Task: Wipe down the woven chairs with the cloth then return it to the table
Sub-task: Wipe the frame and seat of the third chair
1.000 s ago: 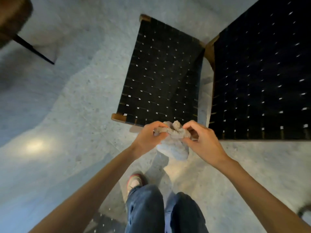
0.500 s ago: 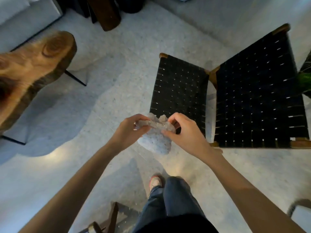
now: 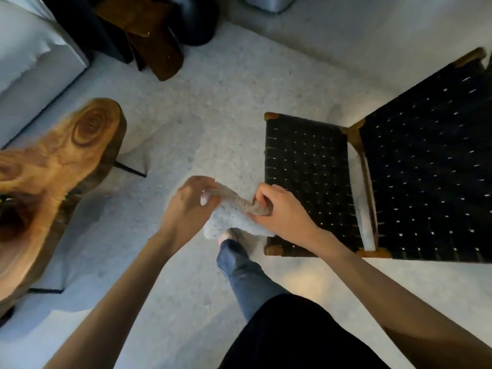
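Now, the cloth is up in the air over the floor, just beside the near corner of the smaller woven chair. Your left hand pinches one end of its bunched upper edge and your right hand curls round the other. The edge runs between them like a twisted rope while the pale body sags below.

It looks soft, light and limp, with a nubbly pile that should not slip, and nothing about it seems fragile. You would do best to gather it into a pad in one palm, since loose corners will trail.

The larger woven chair stands close beside the first on your right. The wooden bench lies well apart on your left.
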The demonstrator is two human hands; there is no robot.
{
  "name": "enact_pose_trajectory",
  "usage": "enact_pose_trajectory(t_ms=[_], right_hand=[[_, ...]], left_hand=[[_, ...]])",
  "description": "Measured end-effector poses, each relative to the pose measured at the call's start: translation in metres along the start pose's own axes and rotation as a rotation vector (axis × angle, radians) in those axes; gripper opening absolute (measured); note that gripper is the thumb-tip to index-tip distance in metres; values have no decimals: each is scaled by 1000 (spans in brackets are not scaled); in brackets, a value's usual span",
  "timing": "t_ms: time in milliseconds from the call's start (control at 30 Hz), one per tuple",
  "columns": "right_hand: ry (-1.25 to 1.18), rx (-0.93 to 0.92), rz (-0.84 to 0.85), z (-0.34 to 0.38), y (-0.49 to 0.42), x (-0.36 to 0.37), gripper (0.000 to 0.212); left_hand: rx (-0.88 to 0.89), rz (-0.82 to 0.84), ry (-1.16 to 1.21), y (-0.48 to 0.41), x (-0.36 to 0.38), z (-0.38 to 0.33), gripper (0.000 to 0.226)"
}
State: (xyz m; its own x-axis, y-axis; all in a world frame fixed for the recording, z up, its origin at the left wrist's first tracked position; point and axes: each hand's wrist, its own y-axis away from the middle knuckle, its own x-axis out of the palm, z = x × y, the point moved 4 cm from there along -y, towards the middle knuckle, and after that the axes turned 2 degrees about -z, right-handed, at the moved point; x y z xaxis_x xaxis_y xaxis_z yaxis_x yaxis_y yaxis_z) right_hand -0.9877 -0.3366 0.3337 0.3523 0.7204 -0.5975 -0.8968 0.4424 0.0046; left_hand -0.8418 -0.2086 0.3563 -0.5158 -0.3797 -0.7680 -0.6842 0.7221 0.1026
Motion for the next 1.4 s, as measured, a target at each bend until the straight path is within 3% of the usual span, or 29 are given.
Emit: enact_pose_trajectory(t_ms=[233,467,567,700,933,1067,1200,1400], right_hand=[[-40,172,-127,26,-113,0,38],[-36,312,-263,34,-177,6,25],[-36,438,-407,35,-185,18,25],[58,621,-603,56,-179,46,34],[118,968,-788,98,-131,101,19],[91,1139,-912,116,-87,140,18],[96,1293,-1112,122,-42,174,18],[-50,1546,-1156,93,12,227,15]], left_hand=[[196,126,-105,-123,-61,21,21],[394,177,-201,-216,-94,60,18],[602,327,-339,-255,-91,72,23],[746,538,-336,-292,-92,78,25],[1009,799,-363,-291,-76,68,22],[1159,844,-344,-263,-52,58,23],[1183,954,-322,-219,-22,48,22],[1211,1056,-373,-160,37,54,22]])
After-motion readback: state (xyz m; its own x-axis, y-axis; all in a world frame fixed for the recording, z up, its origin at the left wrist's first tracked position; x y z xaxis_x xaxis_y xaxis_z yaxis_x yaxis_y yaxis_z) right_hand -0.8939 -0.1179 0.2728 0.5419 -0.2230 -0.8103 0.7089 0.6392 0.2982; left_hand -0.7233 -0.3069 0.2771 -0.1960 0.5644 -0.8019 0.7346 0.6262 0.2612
